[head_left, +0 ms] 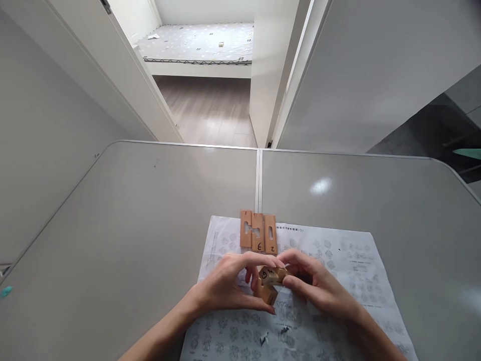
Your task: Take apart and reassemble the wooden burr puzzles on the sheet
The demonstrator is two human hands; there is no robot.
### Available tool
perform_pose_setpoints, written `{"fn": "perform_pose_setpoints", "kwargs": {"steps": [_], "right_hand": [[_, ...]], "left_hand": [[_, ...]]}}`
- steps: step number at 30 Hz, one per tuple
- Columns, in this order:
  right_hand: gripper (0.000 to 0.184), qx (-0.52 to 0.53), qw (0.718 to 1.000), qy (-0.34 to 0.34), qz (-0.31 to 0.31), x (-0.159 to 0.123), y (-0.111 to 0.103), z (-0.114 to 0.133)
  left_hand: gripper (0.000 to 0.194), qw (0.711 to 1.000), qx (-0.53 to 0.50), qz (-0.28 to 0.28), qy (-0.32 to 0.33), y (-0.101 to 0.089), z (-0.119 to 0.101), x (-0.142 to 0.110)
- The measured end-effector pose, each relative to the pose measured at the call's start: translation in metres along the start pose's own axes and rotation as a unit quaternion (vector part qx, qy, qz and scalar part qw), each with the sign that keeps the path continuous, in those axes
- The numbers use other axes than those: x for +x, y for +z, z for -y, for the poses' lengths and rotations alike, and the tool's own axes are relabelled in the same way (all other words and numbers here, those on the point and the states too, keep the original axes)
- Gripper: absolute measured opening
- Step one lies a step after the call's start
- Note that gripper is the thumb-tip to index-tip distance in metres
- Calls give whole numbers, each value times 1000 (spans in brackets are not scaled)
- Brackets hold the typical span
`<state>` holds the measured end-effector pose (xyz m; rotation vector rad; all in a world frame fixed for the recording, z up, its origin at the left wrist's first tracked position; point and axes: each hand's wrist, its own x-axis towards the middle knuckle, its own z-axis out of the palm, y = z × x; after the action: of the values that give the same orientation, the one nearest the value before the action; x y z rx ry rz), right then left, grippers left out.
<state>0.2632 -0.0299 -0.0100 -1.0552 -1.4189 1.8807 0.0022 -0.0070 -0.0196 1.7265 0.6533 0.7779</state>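
Small wooden puzzle pieces (267,294) with black marks on them are between my two hands, over a printed sheet (233,331). My left hand (236,281) is closed round the lower and left side of the pieces, thumb below and fingers above. At their right end, my right hand (315,283) pinches a piece between thumb and fingers. Whether the pieces are locked together or just touching, I cannot tell. Just beyond my hands three flat wooden pieces lie side by side: one marked 1 (245,241), one marked 3 (257,242) and one marked 2 (271,245).
Rows of small diagrams cover the sheet, and dark scraps (264,338) lie on it near the front. It rests on a grey table (150,215) with a seam (259,175) down the middle. Past the far edge, a doorway shows a bed (199,42); a white door (274,65) stands beside it.
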Motion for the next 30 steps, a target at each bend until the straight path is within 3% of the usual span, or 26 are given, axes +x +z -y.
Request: {"fn": "perform_pose_setpoints", "kwargs": {"steps": [4, 11, 17, 22, 30], "right_hand": [[34, -6, 999, -27, 19, 1, -2, 2], [40, -2, 999, -15, 47, -1, -10, -5], [40, 18, 1000, -10, 15, 1, -5, 0], [37, 25, 1000, -14, 4, 2, -1, -1], [39, 4, 999, -21, -28, 1, 2, 1]], "left_hand": [[58, 999, 0, 31, -13, 1, -6, 3], [56, 999, 11, 46, -10, 7, -11, 2], [72, 999, -37, -6, 33, 6, -5, 4], [77, 996, -75, -44, 29, 3, -3, 6], [84, 1000, -1, -27, -16, -2, -6, 7]]}}
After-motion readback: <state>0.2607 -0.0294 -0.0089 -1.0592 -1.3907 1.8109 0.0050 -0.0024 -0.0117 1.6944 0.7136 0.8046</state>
